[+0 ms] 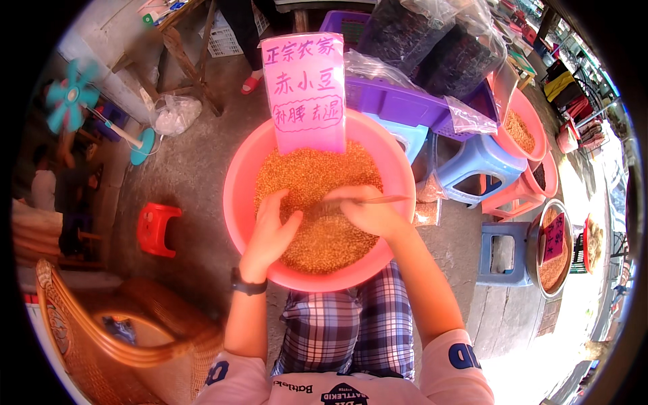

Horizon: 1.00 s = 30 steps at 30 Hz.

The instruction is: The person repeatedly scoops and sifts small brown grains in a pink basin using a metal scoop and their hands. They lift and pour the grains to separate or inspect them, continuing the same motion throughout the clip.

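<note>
A pink plastic basin (238, 202) of small golden-brown grains or beans (319, 172) stands in front of me, above my knees. My left hand (273, 230) is spread inside it, fingers apart at the surface of the heap, holding nothing that I can make out. Opposite, my right hand (372, 210) grips a scoop with a thin handle (387, 199) that points right. The scoop's front end is blurred by motion over the grains. At the basin's far side a pink card (306, 96) with handwriting, in a clear sleeve, stands upright in the heap.
A purple crate (390, 98) with black-filled plastic bags rests behind the basin, near blue stools (476, 164). More basins of grain (519, 131) line the right. Leftward are a red stool (157, 228), a teal fan (73, 96) and a rattan chair (147, 349). A person's foot (251, 83) shows beyond.
</note>
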{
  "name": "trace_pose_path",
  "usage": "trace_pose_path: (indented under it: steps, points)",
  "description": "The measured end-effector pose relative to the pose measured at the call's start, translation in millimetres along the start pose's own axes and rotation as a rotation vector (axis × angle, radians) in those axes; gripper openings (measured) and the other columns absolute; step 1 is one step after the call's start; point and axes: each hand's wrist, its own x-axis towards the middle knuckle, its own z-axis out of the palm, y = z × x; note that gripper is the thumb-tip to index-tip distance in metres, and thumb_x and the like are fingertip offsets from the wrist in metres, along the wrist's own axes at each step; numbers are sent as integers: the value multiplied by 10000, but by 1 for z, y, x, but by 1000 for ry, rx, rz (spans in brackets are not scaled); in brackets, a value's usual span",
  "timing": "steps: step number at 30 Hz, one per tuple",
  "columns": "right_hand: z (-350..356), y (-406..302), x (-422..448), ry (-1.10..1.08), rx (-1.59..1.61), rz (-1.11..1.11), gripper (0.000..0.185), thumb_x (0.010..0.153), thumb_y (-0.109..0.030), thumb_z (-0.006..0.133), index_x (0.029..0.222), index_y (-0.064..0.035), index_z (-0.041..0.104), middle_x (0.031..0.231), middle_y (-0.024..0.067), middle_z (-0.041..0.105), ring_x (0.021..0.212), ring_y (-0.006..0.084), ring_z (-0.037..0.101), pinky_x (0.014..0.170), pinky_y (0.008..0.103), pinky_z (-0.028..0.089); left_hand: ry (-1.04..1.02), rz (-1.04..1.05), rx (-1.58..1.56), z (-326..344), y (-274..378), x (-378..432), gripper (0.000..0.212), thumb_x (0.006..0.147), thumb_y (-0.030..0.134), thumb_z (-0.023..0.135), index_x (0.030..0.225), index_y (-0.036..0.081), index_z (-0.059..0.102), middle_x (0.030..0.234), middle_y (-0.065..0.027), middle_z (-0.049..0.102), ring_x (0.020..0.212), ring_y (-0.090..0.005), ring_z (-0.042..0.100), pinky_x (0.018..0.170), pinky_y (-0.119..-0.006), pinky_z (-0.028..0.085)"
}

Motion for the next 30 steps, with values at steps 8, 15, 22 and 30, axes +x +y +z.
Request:
trace_pose_path:
  steps: [8,15,22,30]
  points:
    - [6,2,10,272,-304,-182,329,883,-25,505,1210,-16,536,1146,187,591,1021,355,602,850,399,498,-143,2,134,2,-9,-2,603,867,242,594,1313,-112,395,1310,-293,444,1271,-396,406,1071,-402,320]
    - [-8,-20,15,190,-522,-135,283,878,-66,534,1156,-23,562,1089,175,616,969,374,611,813,424,503,-198,8,11,-3,5,-1,522,880,231,596,1273,-82,453,1291,-260,475,1241,-372,449,1043,-394,351]
    - [-19,-16,55,133,-323,102,187,896,-77,537,1053,-7,610,884,190,645,848,364,622,736,415,504,-95,-7,-77,-5,5,1,397,881,197,605,1197,-30,527,1224,-218,531,1181,-343,503,996,-377,387]
    - [-1,-4,51,-136,-128,15,227,886,-131,556,1065,-30,652,821,101,673,772,205,632,731,305,500,-26,-140,-325,-2,-10,5,309,882,157,611,1132,-18,565,1117,-165,600,1079,-264,564,912,-336,437]
